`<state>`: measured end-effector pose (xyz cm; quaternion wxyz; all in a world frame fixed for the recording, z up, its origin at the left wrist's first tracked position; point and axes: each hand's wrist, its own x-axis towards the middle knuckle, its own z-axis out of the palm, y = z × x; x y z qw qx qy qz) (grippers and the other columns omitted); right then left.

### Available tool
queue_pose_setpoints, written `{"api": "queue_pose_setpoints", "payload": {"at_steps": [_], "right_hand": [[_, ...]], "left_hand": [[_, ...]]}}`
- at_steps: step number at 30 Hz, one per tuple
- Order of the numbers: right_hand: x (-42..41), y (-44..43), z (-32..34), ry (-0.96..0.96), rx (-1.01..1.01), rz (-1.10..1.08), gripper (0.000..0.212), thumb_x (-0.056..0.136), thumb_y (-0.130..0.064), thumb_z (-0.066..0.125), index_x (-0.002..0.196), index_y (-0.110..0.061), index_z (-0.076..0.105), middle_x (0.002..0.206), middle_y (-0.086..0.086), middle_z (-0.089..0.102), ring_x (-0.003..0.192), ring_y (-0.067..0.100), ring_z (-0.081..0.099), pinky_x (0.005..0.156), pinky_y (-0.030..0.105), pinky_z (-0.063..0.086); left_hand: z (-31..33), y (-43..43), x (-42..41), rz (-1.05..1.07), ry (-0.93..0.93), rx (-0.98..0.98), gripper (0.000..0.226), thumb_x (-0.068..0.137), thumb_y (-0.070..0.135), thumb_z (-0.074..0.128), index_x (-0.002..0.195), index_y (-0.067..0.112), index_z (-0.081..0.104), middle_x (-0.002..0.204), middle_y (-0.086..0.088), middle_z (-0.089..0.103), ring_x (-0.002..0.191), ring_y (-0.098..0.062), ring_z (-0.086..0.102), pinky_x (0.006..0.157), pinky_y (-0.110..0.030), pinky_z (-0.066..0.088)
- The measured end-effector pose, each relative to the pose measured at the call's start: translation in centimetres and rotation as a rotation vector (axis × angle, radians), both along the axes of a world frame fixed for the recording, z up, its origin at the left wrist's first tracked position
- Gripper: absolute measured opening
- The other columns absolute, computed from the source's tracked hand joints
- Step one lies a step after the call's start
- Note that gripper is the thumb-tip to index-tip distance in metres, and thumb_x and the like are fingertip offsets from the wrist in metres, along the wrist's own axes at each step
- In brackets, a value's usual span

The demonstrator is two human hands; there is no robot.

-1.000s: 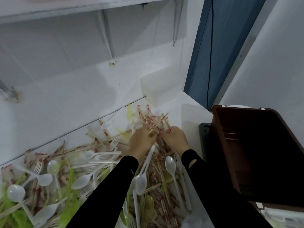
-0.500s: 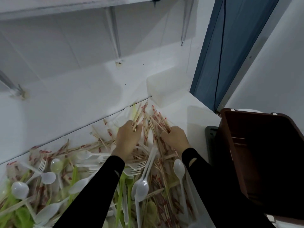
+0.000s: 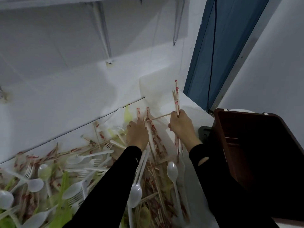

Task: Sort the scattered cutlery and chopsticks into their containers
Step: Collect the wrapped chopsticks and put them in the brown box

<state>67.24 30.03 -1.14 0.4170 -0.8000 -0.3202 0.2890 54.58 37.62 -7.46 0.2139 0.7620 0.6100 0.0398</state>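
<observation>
The right grip (image 3: 181, 124) is closed in a fist round a bundle of wrapped chopsticks (image 3: 177, 99). It holds them nearly upright, with the red-printed tips standing above the knuckles and the lower ends hanging below the wrist. Just left of it, the left grip (image 3: 137, 134) lies knuckles-up on the heap of loose chopsticks (image 3: 154, 135), its fingers bent down among them. Whether it pinches any cannot be told. One bare wooden stick (image 3: 158, 116) slants between the two grips, but what holds it is unclear.

Below the right grip a white spoon (image 3: 172, 171) lies on the heap, and under the left sleeve lies another spoon (image 3: 135, 195). Further left of the left grip, white forks (image 3: 107, 146), spoons and green cutlery (image 3: 63, 186) are mixed across the white tabletop (image 3: 194, 109). To the right of the right grip stands a dark brown bin (image 3: 243, 114), open at the top.
</observation>
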Motion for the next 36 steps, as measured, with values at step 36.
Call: {"api": "queue_pose_setpoints", "payload": {"at_steps": [36], "right_hand": [[-3.0,2.8,2.7,0.143,0.467,-0.094,0.021,0.105,-0.033,0.039,0.092,-0.023,0.052,0.081,-0.009,0.064,0.064,0.008,0.056,0.063,0.025,0.051]], "left_hand": [[2.5,-1.3,-6.4,0.066,-0.545,-0.037,0.03,0.101,0.045,0.044,0.101,0.019,0.057,0.083,0.006,0.073,0.067,-0.014,0.07,0.065,-0.035,0.057]]}}
